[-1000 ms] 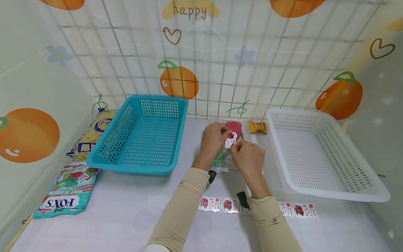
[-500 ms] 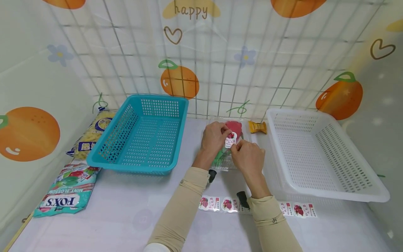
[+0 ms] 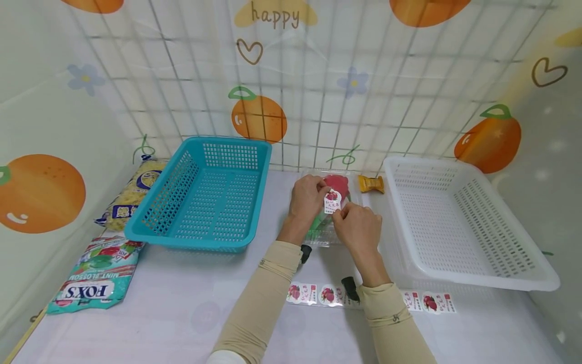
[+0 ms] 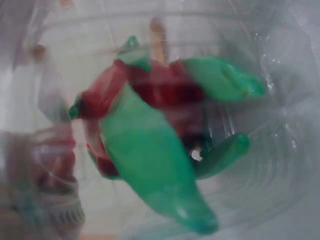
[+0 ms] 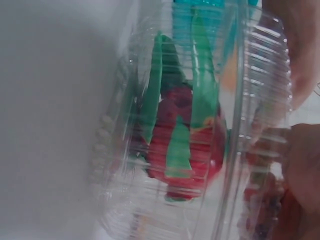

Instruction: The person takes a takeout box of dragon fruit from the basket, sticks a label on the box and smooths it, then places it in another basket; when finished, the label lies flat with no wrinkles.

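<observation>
Dragon-fruit label (image 3: 332, 203) is held over the clear container (image 3: 327, 242), face up toward the head camera and pinched at 2 places. The left hand (image 3: 307, 198) pinches its upper left edge with the fingertips, and the right hand (image 3: 360, 227) pinches its lower right corner. Whether its back already touches the container, I cannot tell. Inside, seen through the clear wall, sits a red dragon fruit (image 3: 337, 183) with green leaves.

The label should handle as next to weightless, thin and limp — probably tacky underneath, so it could curl, crease or cling to a fingertip. Opposite edges look like the right hold: 2 light pinches, just enough tension to keep it flat, with the printed middle left alone. The container looks light, smooth and rather flimsy — hard pressure might dent it or make it slide on the surface (image 3: 173, 313).
</observation>
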